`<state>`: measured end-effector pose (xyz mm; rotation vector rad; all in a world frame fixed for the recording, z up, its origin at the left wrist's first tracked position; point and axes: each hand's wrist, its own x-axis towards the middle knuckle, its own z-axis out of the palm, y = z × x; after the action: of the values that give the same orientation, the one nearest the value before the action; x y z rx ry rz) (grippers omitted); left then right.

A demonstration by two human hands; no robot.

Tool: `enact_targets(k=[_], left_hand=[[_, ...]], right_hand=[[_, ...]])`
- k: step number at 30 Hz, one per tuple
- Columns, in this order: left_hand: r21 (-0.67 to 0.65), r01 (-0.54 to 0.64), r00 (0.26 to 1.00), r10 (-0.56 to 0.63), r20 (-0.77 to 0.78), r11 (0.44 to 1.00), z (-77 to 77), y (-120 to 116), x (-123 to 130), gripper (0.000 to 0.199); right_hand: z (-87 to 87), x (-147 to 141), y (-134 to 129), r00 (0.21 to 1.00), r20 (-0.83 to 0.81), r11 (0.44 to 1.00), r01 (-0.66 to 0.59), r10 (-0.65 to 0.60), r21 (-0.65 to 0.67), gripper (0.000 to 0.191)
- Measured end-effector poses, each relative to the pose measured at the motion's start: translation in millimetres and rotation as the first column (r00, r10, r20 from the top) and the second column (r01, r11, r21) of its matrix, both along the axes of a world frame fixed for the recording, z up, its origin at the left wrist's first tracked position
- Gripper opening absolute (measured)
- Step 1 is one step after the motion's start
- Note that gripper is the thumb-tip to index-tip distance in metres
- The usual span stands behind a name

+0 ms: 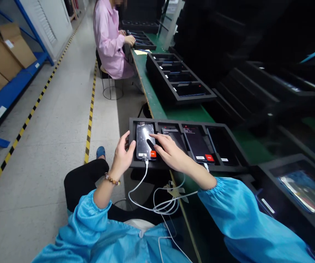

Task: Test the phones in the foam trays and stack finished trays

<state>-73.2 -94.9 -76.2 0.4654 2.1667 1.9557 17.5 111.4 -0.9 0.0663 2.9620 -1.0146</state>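
A black tray (160, 165) holds several phones in separate slots. In its leftmost slot lies a phone (143, 138) with a lit grey screen, a red patch at its lower corner and a white cable (145, 170) plugged into its bottom end. My left hand (123, 155) rests at the tray's left edge beside this phone, fingers apart and holding nothing. Over the phone's right side reaches my right hand (171, 151), its index finger extended on or just above the screen and its fingers apart. A second phone (199, 144), also cabled, shows a dark screen with a red patch.
Another phone tray (179, 98) stands farther along the green table (153, 98). White cables (164, 210) coil at the near edge. To the right are more trays (300, 160). A person in pink (109, 40) sits beyond. Cardboard boxes (17, 45) fill the left shelf.
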Motion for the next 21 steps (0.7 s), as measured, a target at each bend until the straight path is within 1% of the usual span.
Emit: enact_targets(k=[4, 7, 10, 13, 15, 16, 18, 20, 21], left_hand=[[-0.004, -0.002, 1.000, 0.002, -0.025, 1.000, -3.7, -0.3, 1.5, 0.050], [0.028, 0.017, 1.000, -0.016, -0.025, 0.999, -6.5, -1.0, 0.1, 0.051], [0.061, 0.032, 0.999, -0.031, -0.018, 0.998, -8.2, -1.8, -0.7, 0.053], [0.069, 0.030, 1.000, -0.029, -0.012, 0.997, -8.6, -3.7, 0.2, 0.054], [0.057, 0.034, 0.999, -0.033, -0.009, 0.998, -8.3, -5.8, 1.6, 0.054], [0.048, 0.036, 0.999, -0.035, -0.007, 0.998, -8.1, -6.9, 2.4, 0.053], [0.032, 0.036, 0.999, -0.036, -0.001, 0.999, -7.9, -8.4, 4.1, 0.053], [0.031, 0.028, 1.000, -0.028, 0.014, 0.999, -8.1, -8.3, 6.1, 0.052], [0.036, 0.019, 1.000, -0.019, 0.024, 0.999, -8.6, -7.6, 7.1, 0.052]], right_hand=[[5.3, 3.6, -3.5, 1.000, 0.006, 1.000, 0.000, 0.000, 0.006, 0.052], [10.4, 9.7, -4.3, 1.000, 0.015, 0.999, -0.014, 0.014, 0.039, 0.052], [10.1, 14.5, -3.4, 0.999, 0.007, 0.997, -0.039, 0.038, 0.064, 0.051], [7.7, 17.8, -3.3, 0.998, -0.028, 0.995, -0.053, 0.056, 0.090, 0.049], [13.7, 21.2, -8.0, 0.993, -0.094, 0.990, -0.062, 0.074, 0.125, 0.045], [21.2, 24.0, -12.8, 0.985, -0.140, 0.988, -0.082, 0.101, 0.134, 0.043], [45.9, 32.8, -27.7, 0.953, -0.235, 0.979, -0.169, 0.191, 0.111, 0.041], [79.2, 46.0, -47.2, 0.900, -0.294, 0.944, -0.328, 0.321, 0.024, 0.042], [95.9, 53.8, -57.2, 0.861, -0.321, 0.905, -0.425, 0.395, -0.027, 0.043]])
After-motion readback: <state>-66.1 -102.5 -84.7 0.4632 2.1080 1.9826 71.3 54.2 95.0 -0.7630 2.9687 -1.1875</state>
